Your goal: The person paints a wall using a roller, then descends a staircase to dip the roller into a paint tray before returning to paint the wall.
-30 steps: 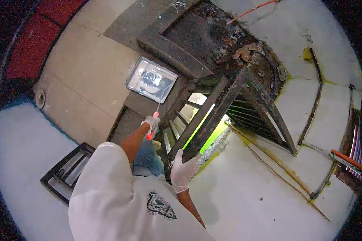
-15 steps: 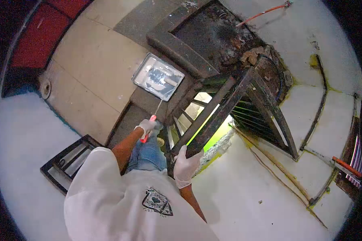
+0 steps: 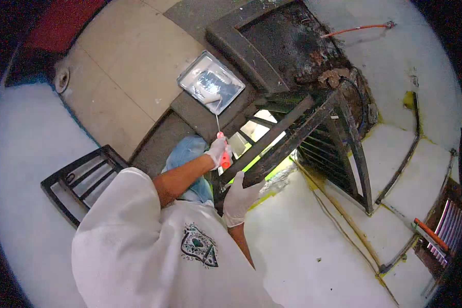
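A red-handled paint roller (image 3: 209,97) is in my gloved left hand (image 3: 218,152), its white sleeve lying in the paint tray (image 3: 232,96). The tray holds whitish paint and rests on a dark ledge. My gloved right hand (image 3: 241,200) grips the lower end of a dark ladder-like frame (image 3: 285,149), thumb on the near side and fingers partly hidden behind it. Bright light shows between the bars.
A dark slatted chair-like frame (image 3: 77,177) stands at the left. Beige tiled floor (image 3: 123,66) spreads beyond. A dirty dark basin (image 3: 287,43) lies at the top, with an orange pipe (image 3: 359,28) near it. The white wall (image 3: 313,246) at the right carries pipes.
The roller's sleeve has moved across the tray toward its near side, and my left hand has come closer to the ladder-like frame. The view has shifted slightly. My right hand keeps its grip.
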A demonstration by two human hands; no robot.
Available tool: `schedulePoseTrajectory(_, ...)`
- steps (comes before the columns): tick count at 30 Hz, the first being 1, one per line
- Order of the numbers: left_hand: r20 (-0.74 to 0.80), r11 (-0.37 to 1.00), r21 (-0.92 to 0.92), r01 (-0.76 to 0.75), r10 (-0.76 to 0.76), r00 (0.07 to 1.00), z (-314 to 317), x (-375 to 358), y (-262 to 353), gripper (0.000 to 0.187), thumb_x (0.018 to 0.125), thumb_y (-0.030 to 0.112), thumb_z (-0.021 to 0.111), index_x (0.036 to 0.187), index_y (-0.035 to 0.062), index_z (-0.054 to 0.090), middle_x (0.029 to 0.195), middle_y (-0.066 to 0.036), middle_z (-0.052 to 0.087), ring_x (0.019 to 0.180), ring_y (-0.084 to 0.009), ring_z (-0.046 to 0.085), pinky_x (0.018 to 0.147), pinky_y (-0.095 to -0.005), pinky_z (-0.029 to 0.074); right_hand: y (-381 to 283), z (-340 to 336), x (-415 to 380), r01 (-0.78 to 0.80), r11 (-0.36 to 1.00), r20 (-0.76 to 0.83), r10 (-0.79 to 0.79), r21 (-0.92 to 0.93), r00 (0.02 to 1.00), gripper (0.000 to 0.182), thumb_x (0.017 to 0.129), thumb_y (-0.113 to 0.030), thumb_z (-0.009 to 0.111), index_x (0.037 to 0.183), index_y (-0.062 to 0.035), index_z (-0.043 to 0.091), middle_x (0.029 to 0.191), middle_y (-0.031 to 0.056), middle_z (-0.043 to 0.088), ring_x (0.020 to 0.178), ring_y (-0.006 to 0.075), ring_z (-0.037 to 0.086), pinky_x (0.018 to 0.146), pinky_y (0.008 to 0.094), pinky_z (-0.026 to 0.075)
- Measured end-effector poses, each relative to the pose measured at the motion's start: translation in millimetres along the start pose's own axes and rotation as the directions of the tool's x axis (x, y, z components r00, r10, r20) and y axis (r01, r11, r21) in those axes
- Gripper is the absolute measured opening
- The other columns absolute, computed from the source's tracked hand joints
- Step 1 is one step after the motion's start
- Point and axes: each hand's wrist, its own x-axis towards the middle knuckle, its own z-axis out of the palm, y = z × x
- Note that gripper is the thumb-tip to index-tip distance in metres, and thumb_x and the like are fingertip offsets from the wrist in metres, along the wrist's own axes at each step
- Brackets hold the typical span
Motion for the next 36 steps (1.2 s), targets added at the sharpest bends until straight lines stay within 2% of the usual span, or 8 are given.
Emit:
schedulePoseTrajectory(4,-0.020,0.990,-0.111,-0.085,0.083,0.996,0,30,16,0.027,0.096,0.035,0.041,0.077,0.0156,0.039,0.055,-0.001,0.037,0.043,-0.0180,0.040,0.040,-0.0330,0.033,1,0,1,-0.064,0.991,0.043,0.059,0.114,0.997,0.054,0.086,-0.016,0.062,0.124,0.0122,0.037,0.112,0.0241,0.056,0.099,0.0324,0.057,0.088,0.0387,0.045)
schedulePoseTrajectory(12,-0.023,0.948,-0.111,-0.298,0.297,0.955,28,52,67,0.028,0.093,0.036,0.043,0.076,0.0142,0.039,0.051,-0.002,0.037,0.040,-0.0183,0.039,0.039,-0.0335,0.033,-3,-1,-1,0.204,0.946,-0.049,-0.223,-0.251,0.974,0.054,0.085,-0.016,0.063,0.124,0.0120,0.039,0.113,0.0251,0.056,0.098,0.0333,0.058,0.087,0.0381,0.046)
schedulePoseTrajectory(14,-0.146,0.927,0.022,-0.374,0.374,0.916,37,57,81,0.027,0.093,0.035,0.043,0.078,0.0135,0.038,0.051,-0.003,0.039,0.040,-0.0179,0.040,0.038,-0.0334,0.035,-9,0,-2,0.121,0.983,-0.031,-0.126,-0.137,0.992,0.054,0.084,-0.016,0.063,0.124,0.0119,0.039,0.114,0.0257,0.056,0.099,0.0336,0.058,0.087,0.0386,0.046)
schedulePoseTrajectory(19,-0.134,0.922,-0.100,-0.375,0.361,0.923,37,61,93,0.018,0.092,0.028,0.042,0.081,0.0136,0.038,0.052,-0.003,0.040,0.040,-0.0173,0.042,0.037,-0.0328,0.036,-3,3,-2,-0.068,0.998,-0.001,0.068,-0.007,0.998,0.057,0.084,-0.016,0.061,0.127,0.0120,0.036,0.114,0.0268,0.057,0.100,0.0355,0.058,0.086,0.0396,0.046)
schedulePoseTrajectory(21,-0.089,0.907,-0.205,-0.368,0.357,0.930,29,72,102,0.019,0.092,0.029,0.043,0.082,0.0137,0.038,0.053,-0.003,0.041,0.040,-0.0172,0.042,0.037,-0.0322,0.036,-6,5,-3,-0.105,0.970,-0.067,0.092,-0.218,0.993,0.059,0.085,-0.016,0.061,0.130,0.0111,0.034,0.112,0.0267,0.059,0.099,0.0358,0.060,0.085,0.0394,0.047)
schedulePoseTrajectory(30,-0.214,0.863,-0.258,-0.433,0.386,0.897,39,96,97,0.025,0.095,0.035,0.039,0.083,0.0134,0.038,0.052,-0.003,0.039,0.039,-0.0191,0.041,0.037,-0.0334,0.036,5,3,4,0.031,0.990,-0.020,-0.034,-0.140,0.999,0.059,0.085,-0.016,0.062,0.130,0.0112,0.034,0.111,0.0263,0.059,0.099,0.0359,0.059,0.087,0.0402,0.046)
schedulePoseTrajectory(32,-0.102,0.878,-0.357,-0.320,0.304,0.947,41,92,83,0.028,0.095,0.039,0.038,0.084,0.0127,0.037,0.052,-0.004,0.039,0.039,-0.0196,0.041,0.038,-0.0338,0.035,6,1,4,0.036,0.990,-0.020,-0.039,-0.134,0.999,0.059,0.085,-0.015,0.062,0.129,0.0112,0.034,0.111,0.0262,0.058,0.099,0.0359,0.059,0.087,0.0404,0.046)
schedulePoseTrajectory(36,-0.171,0.909,-0.225,-0.351,0.318,0.933,49,70,60,0.033,0.093,0.041,0.039,0.077,0.0125,0.038,0.052,-0.004,0.040,0.040,-0.0202,0.042,0.039,-0.0350,0.035,10,0,5,0.047,0.991,-0.019,-0.050,-0.124,0.999,0.059,0.085,-0.015,0.062,0.129,0.0112,0.034,0.111,0.0260,0.058,0.099,0.0360,0.058,0.087,0.0408,0.046)
